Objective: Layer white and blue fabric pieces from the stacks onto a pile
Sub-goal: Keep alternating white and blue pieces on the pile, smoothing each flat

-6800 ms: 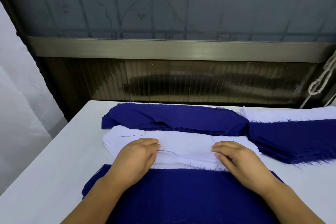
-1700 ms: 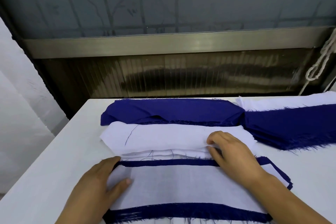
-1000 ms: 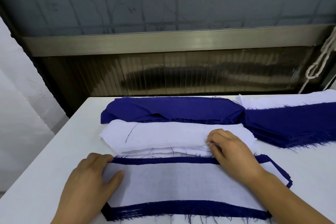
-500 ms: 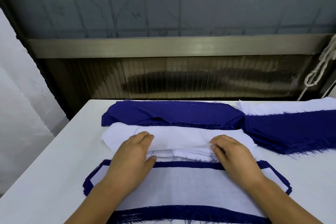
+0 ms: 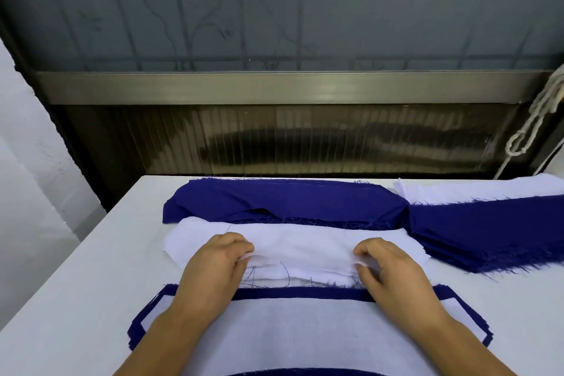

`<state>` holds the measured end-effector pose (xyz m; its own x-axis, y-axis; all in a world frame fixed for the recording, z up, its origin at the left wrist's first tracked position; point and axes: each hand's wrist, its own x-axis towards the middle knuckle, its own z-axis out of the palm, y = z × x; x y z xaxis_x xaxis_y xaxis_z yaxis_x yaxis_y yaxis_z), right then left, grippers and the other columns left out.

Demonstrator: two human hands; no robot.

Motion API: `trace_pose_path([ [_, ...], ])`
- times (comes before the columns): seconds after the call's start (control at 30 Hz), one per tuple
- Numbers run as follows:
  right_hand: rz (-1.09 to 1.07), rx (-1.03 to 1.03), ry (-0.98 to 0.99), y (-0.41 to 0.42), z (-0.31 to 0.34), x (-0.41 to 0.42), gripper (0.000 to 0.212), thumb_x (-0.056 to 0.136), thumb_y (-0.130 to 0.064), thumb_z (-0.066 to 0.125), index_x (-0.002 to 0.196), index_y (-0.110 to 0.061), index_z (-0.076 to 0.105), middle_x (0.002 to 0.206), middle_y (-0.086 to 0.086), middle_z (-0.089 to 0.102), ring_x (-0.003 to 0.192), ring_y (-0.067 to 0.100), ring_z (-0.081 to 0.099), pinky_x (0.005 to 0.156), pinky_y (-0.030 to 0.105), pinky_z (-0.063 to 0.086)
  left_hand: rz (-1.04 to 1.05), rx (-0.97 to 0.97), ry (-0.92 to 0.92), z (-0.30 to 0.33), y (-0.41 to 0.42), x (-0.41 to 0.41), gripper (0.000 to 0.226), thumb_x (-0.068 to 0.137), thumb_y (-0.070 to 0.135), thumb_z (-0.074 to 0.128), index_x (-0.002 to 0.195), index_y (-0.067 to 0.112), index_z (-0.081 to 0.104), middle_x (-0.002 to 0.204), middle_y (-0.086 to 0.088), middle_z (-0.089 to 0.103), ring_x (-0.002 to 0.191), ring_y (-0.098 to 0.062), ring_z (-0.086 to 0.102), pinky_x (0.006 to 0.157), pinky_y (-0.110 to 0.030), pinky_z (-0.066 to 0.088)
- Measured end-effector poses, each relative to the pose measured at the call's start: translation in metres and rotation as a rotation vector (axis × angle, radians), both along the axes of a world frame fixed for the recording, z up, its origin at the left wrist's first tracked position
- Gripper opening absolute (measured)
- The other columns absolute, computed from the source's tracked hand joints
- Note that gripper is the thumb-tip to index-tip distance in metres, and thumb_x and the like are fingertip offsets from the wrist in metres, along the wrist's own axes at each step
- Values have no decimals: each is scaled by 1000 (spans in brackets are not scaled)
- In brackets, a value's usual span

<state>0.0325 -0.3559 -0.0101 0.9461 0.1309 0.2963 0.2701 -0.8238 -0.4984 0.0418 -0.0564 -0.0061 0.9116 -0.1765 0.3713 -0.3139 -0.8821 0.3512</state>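
Fabric pile (image 5: 305,333): laid nearest on the table, with a white piece on top and a dark blue border showing around its far and side edges.
Table (image 5: 76,299): a white surface on which all the cloth is carried.
Blue stack at right (image 5: 488,238): dark blue pieces with frayed edges are lapped over a white layer (image 5: 457,192) behind them, well to the right of the pile.
Blue stack at back (image 5: 283,201): folded dark blue cloth is set along the far edge, just behind the white stack.
White stack (image 5: 305,241): placed between the back blue stack and the pile, with loose threads hanging at its near edge.
Left hand (image 5: 213,265): the near edge of the white stack's top piece is pinched by curled fingers.
Right hand (image 5: 393,275): the same edge is grasped further right, fingers curled round the cloth.
Rope (image 5: 531,128): hung knotted at the right, by the window frame.
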Motion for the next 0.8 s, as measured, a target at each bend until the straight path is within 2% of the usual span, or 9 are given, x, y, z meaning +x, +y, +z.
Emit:
trace_pose_path([
  [0.07,0,35,-13,0,2,0,17,90,-9,60,92,-26,61,95,-22,58,89,5,55,78,23,47,63,-29,36,3,7,-1,26,84,-2,63,98,17,74,99,9,65,95,-14,57,78,-24,47],
  [0.17,-34,85,-66,-1,6,-3,17,91,-7,61,96,-22,64,97,-19,61,92,7,57,79,22,46,102,-61,-34,13,17,-6,22,83,-2,68,95,16,74,94,9,65,89,-15,58,76,-25,47],
  [0.3,-30,92,-171,-3,14,-10,15,90,-6,63,93,-21,65,92,-19,61,89,6,56,76,19,41,64,-102,-133,22,26,-21,35,75,-8,74,101,15,73,96,15,64,86,-10,60,76,-17,43],
  [0.37,-18,110,-182,-7,17,-16,18,89,-8,64,92,-26,64,91,-23,60,90,6,56,71,17,42,57,-187,-82,27,30,-31,40,78,-2,73,101,29,68,92,26,62,85,-3,59,72,-9,42],
  [0.43,-10,162,-149,-13,20,-24,22,89,-11,64,90,-33,62,90,-24,62,91,4,57,66,15,44,56,-251,-7,28,36,-38,44,80,3,71,88,44,60,84,22,64,84,-3,59,70,-12,45],
  [0.5,13,195,-107,-18,21,-33,25,87,-12,67,86,-37,62,95,-25,64,91,2,59,70,15,45,25,-239,53,28,43,-45,38,80,2,70,79,39,61,81,15,65,76,-9,59,65,-18,45],
  [0.6,69,146,-51,-28,24,-43,27,83,-9,71,82,-35,65,92,-21,66,84,3,61,68,15,45,-43,-224,153,31,49,-55,32,81,6,71,80,37,63,81,15,66,74,-8,60,66,-21,47],
  [0.7,101,49,23,-36,29,-44,26,86,-10,69,83,-35,64,90,-21,64,81,2,59,65,15,44,-82,-234,261,34,53,-56,23,84,15,71,79,36,65,79,16,67,73,-2,60,66,-12,44],
  [0.8,29,57,53,-40,29,-39,28,90,-9,64,83,-36,61,91,-24,62,83,-2,57,67,13,43,-4,-182,284,34,52,-49,14,87,25,68,81,36,61,78,16,65,68,-2,55,63,-14,41],
])
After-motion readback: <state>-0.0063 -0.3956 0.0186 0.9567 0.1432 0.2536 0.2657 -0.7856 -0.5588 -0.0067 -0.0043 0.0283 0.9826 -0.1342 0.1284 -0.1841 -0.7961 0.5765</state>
